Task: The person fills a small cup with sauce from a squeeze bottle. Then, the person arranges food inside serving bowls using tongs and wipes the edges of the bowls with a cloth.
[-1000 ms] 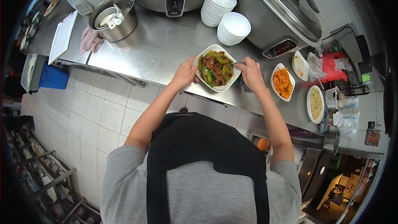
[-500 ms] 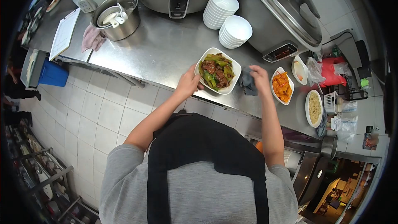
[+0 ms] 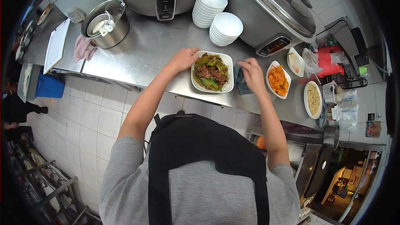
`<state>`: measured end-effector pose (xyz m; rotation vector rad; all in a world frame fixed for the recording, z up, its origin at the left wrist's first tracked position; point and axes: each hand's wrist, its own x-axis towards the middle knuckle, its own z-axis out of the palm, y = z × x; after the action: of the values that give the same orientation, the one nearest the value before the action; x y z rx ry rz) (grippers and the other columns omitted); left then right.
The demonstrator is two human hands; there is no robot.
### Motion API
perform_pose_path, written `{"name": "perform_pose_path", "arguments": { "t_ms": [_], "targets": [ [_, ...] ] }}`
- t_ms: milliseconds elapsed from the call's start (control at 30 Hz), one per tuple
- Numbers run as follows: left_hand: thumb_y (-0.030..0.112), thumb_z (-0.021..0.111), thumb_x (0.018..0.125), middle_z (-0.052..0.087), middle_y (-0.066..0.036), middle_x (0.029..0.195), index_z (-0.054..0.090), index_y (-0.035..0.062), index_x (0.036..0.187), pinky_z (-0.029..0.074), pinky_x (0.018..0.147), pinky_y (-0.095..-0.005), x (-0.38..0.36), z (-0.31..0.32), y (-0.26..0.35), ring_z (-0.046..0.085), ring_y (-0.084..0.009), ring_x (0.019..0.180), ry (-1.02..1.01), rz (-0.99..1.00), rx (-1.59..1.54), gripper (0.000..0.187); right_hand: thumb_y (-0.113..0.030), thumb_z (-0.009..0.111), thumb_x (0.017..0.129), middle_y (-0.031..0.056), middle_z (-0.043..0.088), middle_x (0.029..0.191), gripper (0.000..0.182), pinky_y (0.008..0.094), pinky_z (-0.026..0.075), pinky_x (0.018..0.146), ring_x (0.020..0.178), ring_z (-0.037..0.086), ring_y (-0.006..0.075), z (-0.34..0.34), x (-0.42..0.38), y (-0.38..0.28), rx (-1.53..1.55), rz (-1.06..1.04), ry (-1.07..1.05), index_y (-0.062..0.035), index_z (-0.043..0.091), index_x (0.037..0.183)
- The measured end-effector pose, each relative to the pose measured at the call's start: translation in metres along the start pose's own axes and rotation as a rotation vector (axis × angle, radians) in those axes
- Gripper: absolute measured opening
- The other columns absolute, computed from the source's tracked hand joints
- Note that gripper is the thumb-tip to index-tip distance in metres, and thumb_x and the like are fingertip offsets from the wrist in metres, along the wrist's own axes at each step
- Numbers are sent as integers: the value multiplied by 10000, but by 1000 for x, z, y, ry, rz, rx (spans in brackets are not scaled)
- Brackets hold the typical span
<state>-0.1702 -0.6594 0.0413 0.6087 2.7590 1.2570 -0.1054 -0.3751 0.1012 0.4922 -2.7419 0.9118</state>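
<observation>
A white square bowl [image 3: 230, 84] holds stir-fried meat with green peppers [image 3: 210, 73] and stands on the steel counter close to its front edge. My left hand [image 3: 183, 60] grips the bowl's upper left corner, its fingertips at the rim. Just right of the bowl lies a crumpled dark grey cloth [image 3: 241, 84]. My right hand [image 3: 252, 76] is closed over the cloth's upper right side, thumb and fingers pinched together; the hand partly covers it.
Beyond the bowl stand two stacks of white bowls [image 3: 226, 26] before large rice cookers [image 3: 266, 16]. To the right are dishes of orange food [image 3: 278, 81] and pale grains [image 3: 312, 100]. A steel pot [image 3: 114, 33], pink cloth [image 3: 84, 49] and clipboard [image 3: 56, 46] are at left.
My left hand has shifted from the bowl's left side up to its upper left corner, and the bowl has turned slightly. My right hand has come nearer the bowl, over the cloth.
</observation>
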Motion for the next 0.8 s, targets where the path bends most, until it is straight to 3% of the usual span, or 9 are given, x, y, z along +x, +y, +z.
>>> {"name": "perform_pose_path", "arguments": {
  "t_ms": [100,200,333,433,500,533,600,733,800],
  "targets": [
    [177,397,832,646,-204,824,572,5,1111,489,743,-396,1,-4,1,640,-314,718,-62,12,5,372,-30,514,778,107,538,915,229,393,386,734,923,538,249,15,13,-10,-332,-138,-100,-86,682,924],
    [151,392,819,644,-208,822,574,4,1105,490,742,-407,-2,-7,6,636,-330,719,-93,-30,-32,370,-46,499,805,106,538,919,255,389,379,762,938,532,255,19,19,-13,-455,-118,-205,-76,667,995],
    [137,398,814,638,-215,792,570,-3,1107,486,732,-412,-7,-7,12,634,-333,711,-52,-62,1,368,-54,492,809,110,536,920,254,414,386,747,924,538,267,21,17,-18,-462,-65,-271,-84,671,987],
    [133,401,812,632,-222,782,568,-6,1111,483,728,-417,-8,-5,12,632,-335,704,-26,-29,-9,370,-65,496,786,117,540,887,247,375,398,748,890,554,258,28,19,-8,-427,50,-289,-101,688,938],
    [130,401,811,631,-222,781,569,-8,1106,484,721,-413,-10,-5,11,629,-338,702,-19,-36,-29,366,-77,488,791,127,578,902,240,326,422,763,846,573,268,26,29,22,22,221,-343,-64,665,954],
    [126,401,811,629,-221,780,570,-10,1101,486,713,-410,-9,-4,9,627,-341,700,-12,-45,-52,362,-77,488,791,127,578,902,240,326,422,763,846,573,268,20,29,29,22,217,-339,-64,665,954],
    [126,401,811,630,-220,782,572,-13,1094,488,705,-403,-11,1,1,628,-336,693,33,4,-38,358,-92,480,802,138,601,892,233,286,433,771,800,582,276,5,19,42,773,570,-124,-5,621,966],
    [132,408,814,633,-219,797,575,-16,1080,493,690,-388,-19,-1,4,630,-327,686,11,-46,-100,347,-151,489,836,151,575,934,250,300,425,801,864,563,277,-14,-27,49,725,490,-45,12,566,1010],
    [141,408,817,628,-230,822,583,-10,1064,478,731,-416,-27,-3,13,620,-353,747,35,-96,-101,338,-133,523,817,169,540,991,254,323,419,813,940,527,301,8,-57,33,-484,131,85,-4,536,1034]
  ]
}}
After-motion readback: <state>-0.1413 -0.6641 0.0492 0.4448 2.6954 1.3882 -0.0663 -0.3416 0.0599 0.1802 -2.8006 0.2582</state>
